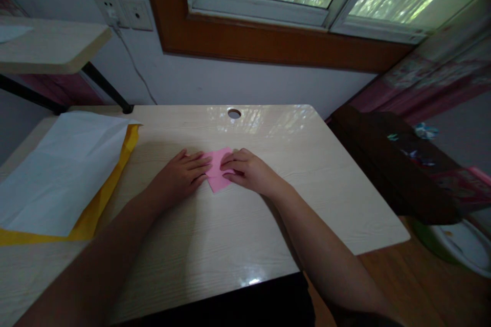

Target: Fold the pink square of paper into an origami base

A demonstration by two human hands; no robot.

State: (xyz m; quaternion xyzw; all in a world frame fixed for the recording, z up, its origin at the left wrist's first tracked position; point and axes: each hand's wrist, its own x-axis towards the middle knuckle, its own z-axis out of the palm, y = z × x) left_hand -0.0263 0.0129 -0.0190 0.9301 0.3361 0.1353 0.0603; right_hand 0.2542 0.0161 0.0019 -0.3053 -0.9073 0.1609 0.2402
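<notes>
A small piece of pink paper (216,172) lies on the desk between my two hands, its lower edge coming to a blunt corner. My left hand (183,172) rests flat at its left side, fingers stretched out and their tips on the paper. From the right, my right hand (249,169) bends over the paper, with fingers curled and the thumb close to them against it. The right part of the sheet is hidden under that hand, so its full outline does not show.
A large white sheet (65,168) lies over a yellow sheet (90,214) on the desk's left. Above them stands a raised shelf (49,43) on dark legs. The desk (326,173) has a round cable hole (234,113) near its back edge, below a window.
</notes>
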